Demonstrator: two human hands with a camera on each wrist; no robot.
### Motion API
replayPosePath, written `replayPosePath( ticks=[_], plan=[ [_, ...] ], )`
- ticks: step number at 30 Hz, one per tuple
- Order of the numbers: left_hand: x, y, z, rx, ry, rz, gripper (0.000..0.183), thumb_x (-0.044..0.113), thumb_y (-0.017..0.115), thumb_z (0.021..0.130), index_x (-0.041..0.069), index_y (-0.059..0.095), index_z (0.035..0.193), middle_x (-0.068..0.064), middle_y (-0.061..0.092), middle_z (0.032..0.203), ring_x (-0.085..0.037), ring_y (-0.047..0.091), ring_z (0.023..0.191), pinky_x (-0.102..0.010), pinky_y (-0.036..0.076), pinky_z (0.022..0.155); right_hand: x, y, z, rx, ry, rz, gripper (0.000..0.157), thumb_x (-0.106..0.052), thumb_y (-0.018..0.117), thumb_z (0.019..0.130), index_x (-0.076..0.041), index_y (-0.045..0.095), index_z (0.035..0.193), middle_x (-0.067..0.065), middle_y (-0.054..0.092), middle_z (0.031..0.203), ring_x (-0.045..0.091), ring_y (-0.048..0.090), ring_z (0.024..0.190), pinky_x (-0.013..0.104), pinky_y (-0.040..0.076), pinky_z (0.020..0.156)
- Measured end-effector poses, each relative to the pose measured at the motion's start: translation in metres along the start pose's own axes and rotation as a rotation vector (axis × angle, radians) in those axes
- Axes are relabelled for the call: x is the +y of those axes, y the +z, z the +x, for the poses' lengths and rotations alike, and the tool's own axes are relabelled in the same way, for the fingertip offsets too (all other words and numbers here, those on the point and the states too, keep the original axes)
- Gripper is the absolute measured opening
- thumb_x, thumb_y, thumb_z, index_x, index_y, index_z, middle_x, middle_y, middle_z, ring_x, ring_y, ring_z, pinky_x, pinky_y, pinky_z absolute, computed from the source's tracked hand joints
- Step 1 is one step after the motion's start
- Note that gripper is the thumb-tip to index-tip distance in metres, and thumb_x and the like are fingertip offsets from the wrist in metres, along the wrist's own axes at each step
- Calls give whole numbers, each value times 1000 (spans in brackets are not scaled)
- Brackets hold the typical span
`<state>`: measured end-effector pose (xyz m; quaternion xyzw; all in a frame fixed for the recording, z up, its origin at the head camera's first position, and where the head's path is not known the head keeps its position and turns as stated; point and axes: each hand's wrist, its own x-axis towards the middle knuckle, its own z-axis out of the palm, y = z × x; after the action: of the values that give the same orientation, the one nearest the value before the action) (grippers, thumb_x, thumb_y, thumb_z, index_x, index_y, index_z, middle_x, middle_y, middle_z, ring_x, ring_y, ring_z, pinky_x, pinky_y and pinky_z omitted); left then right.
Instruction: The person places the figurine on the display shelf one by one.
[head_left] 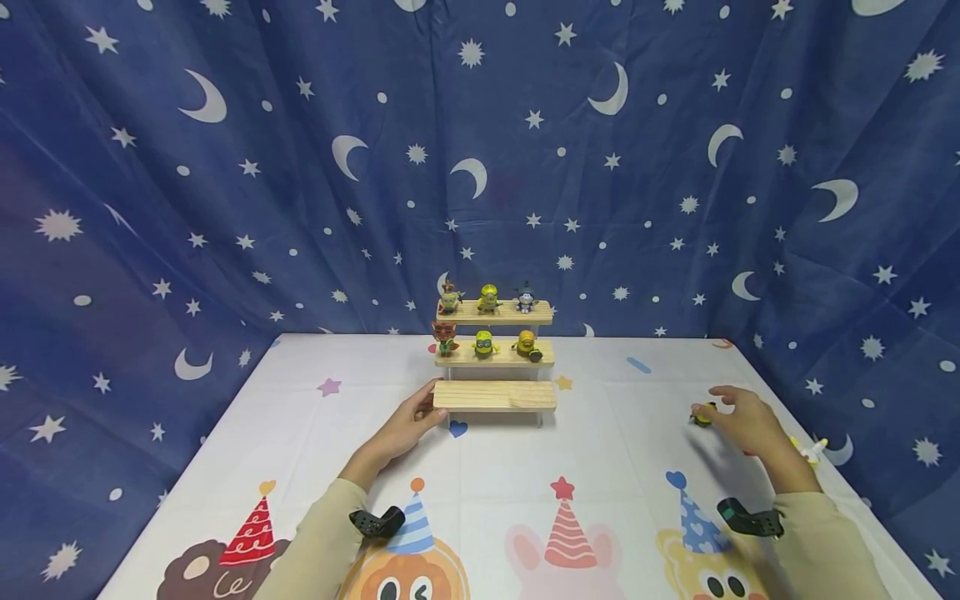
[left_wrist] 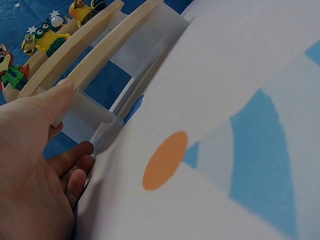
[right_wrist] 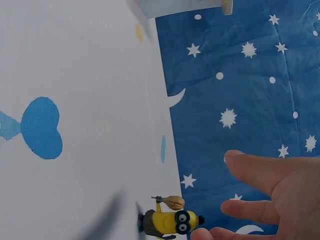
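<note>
A three-tier wooden display stand [head_left: 495,395] with clear supports is at the middle of the table. My left hand [head_left: 408,423] holds the left end of its bottom tier, the thumb [left_wrist: 62,95] on the plank and the fingers beside the clear support. At the right, a small yellow minion figurine [right_wrist: 162,221] with a broom-like tool stands on the cloth. My right hand [head_left: 750,425] is right at it, fingers spread, one fingertip [right_wrist: 201,234] by its head. Index finger and thumb stand apart in the right wrist view.
On the middle tier are a fox figurine [head_left: 445,339] and two yellow ones; three more figurines line the top tier. A white-and-yellow toy [head_left: 810,450] lies beyond my right wrist, by the table's right edge. A star-patterned blue curtain [head_left: 480,225] hangs behind.
</note>
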<state>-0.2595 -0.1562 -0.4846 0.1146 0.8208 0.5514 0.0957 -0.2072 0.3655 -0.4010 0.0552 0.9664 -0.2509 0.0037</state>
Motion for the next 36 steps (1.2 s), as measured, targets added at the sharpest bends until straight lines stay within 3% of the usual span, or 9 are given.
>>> replayPosePath(
  ticks=[8,15,23,32,36],
  plan=[
    [0,0,0,2,2,-2,73,31,60,103,14,22,163,-19,50,150,-33,49,135,-55,39,116,6,3,7,-43,39,-6,68,-21,72,91,14,42,140,48,40,137,58,55,109,43,59,62],
    [1,0,-2,1,7,-9,73,30,60,103,13,21,163,-20,48,152,-35,47,138,-55,35,119,11,6,13,-63,30,-58,59,-15,71,92,15,45,137,46,48,130,56,55,110,55,56,81],
    [2,0,-2,-3,12,8,72,30,58,104,12,20,163,-19,48,153,-34,47,138,-54,34,120,14,8,17,-62,16,-69,46,-4,64,94,14,50,133,41,55,124,40,60,94,42,52,74],
    [1,-1,-1,2,9,21,73,33,59,103,14,21,163,-20,49,152,-35,49,136,-56,39,115,10,10,20,-13,29,-98,38,-4,61,95,15,55,128,38,60,116,40,58,90,41,49,70],
    [-1,0,0,-1,11,21,73,33,59,103,15,21,163,-20,49,152,-35,49,136,-56,39,115,14,13,22,8,31,-104,35,-4,59,96,12,57,126,38,60,119,45,60,96,50,50,76]
  ],
)
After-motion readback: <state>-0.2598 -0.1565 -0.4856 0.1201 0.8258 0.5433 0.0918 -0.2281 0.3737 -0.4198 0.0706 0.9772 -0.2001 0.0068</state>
